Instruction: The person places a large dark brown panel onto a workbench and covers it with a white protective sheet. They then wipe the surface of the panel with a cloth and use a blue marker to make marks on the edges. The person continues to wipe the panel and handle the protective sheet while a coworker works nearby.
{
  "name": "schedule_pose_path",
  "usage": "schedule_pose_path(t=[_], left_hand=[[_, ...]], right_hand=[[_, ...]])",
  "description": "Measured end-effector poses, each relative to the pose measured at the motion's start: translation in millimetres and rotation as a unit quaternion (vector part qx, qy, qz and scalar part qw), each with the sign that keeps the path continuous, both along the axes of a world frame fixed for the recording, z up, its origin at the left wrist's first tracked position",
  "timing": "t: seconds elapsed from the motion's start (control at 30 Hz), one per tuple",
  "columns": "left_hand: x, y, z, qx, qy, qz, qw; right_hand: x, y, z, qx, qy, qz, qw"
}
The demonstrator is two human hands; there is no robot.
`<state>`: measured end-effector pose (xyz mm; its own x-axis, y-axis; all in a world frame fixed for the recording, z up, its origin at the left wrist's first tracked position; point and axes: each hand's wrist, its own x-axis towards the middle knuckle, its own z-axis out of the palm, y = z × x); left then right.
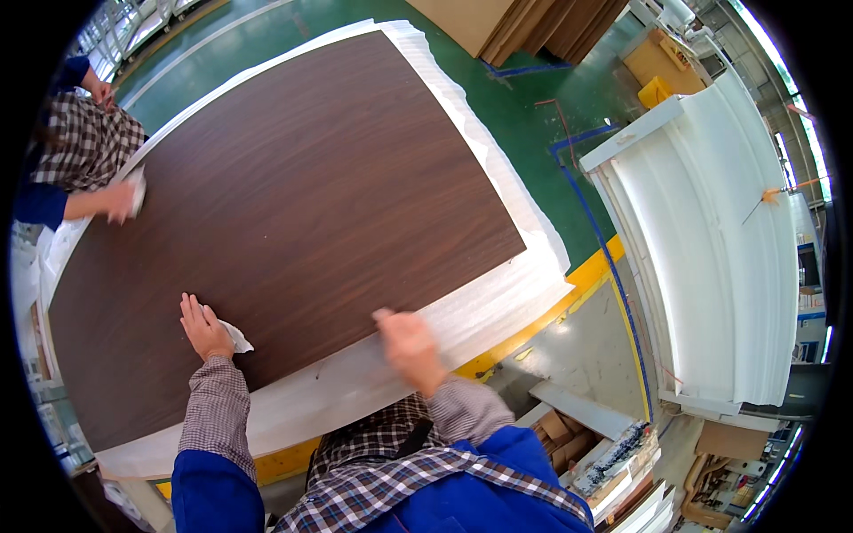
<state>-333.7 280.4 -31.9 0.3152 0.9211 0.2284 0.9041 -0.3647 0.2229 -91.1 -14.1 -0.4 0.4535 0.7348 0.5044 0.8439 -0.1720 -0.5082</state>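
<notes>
The brown panel (284, 195) lies on white sheeting (531, 286), likely for cushioning — atop it the left hand (205, 330) rests flat over a cloth (237, 338), while by the panel's near edge the blurred right hand's (412, 351) grip is unclear.

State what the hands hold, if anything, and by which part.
The left hand lies flat over a white cloth on the brown panel, the cloth's right part showing; no grip shows. Whether the blurred right hand holds anything cannot be told.
</notes>
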Motion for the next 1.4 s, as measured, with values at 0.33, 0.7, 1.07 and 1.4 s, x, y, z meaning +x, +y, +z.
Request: schedule_pose_path(t=[0.33, 0.7, 1.07, 1.4], left_hand=[[3, -1, 1, 0.003, 0.011, 0.000, 1.000], [-2, -1, -1, 0.014, -0.005, -0.001, 1.000], [-2, 1, -4, 0.026, -0.006, -0.007, 1.000], [-6, 6, -7, 0.040, 0.002, -0.026, 0.999]], right_hand=[[190, -89, -4, -0.021, -0.066, -0.309, 0.949], [-6, 6, 3, -0.043, -0.032, -0.069, 0.996], [115, -52, -2, -0.053, -0.097, -0.190, 0.976], [194, -94, -1, 0.027, -0.129, -0.283, 0.950]])
